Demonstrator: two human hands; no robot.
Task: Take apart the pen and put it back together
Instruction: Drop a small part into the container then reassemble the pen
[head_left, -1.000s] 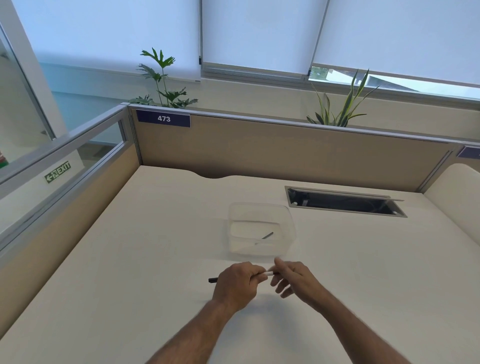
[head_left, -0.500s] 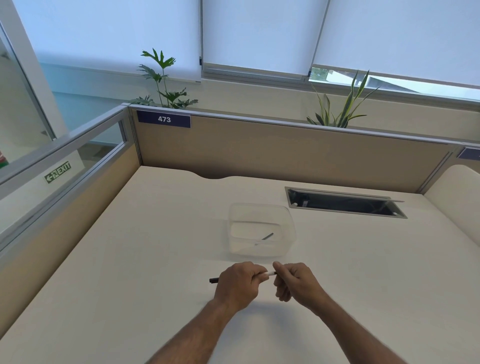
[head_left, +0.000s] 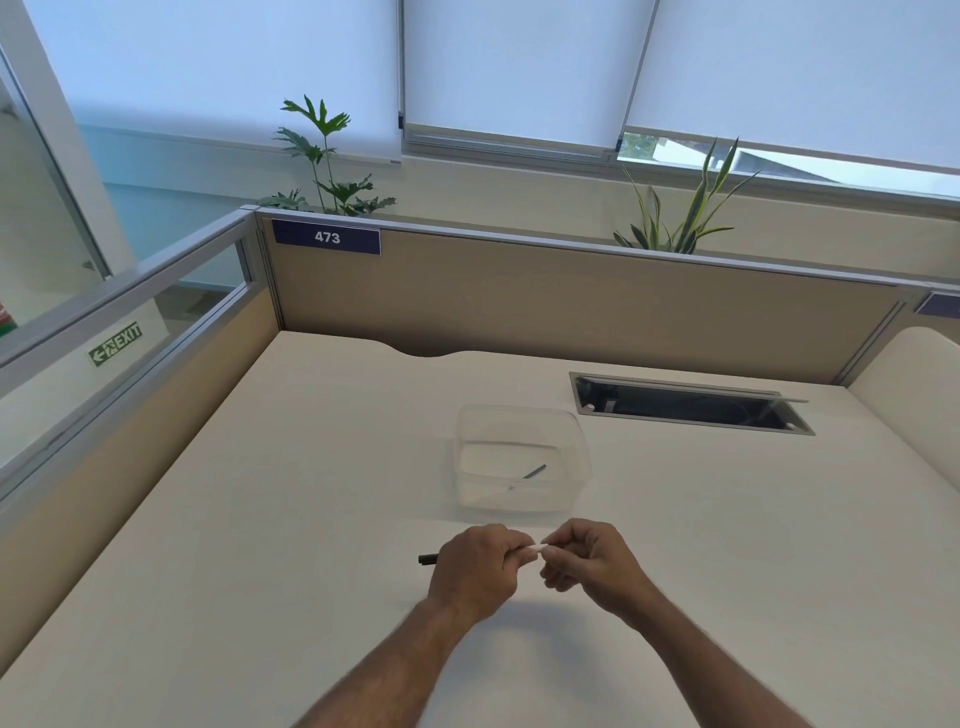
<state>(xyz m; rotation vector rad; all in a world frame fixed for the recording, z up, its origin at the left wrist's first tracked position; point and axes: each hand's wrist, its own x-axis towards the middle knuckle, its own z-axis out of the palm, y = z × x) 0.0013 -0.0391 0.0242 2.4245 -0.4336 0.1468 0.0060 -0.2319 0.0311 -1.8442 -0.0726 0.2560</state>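
I hold the pen (head_left: 428, 559) level above the desk, near its front middle. My left hand (head_left: 480, 564) is wrapped around the barrel, and only the black end sticks out to the left. A short white stretch shows between my two hands. My right hand (head_left: 587, 564) pinches that white end with curled fingers. Most of the pen is hidden inside my fists. Just behind my hands stands a clear plastic container (head_left: 519, 415) with a small thin dark pen part (head_left: 534, 472) lying in it.
The cream desk (head_left: 260, 545) is walled by beige partitions (head_left: 571, 306) at the back and left. An open cable slot (head_left: 685, 405) is cut into the desk at the back right. Potted plants (head_left: 327, 161) stand behind the partition.
My right hand has closed in on the white end of the pen, and its fingers have curled tighter. My left hand and the container have stayed where they were.
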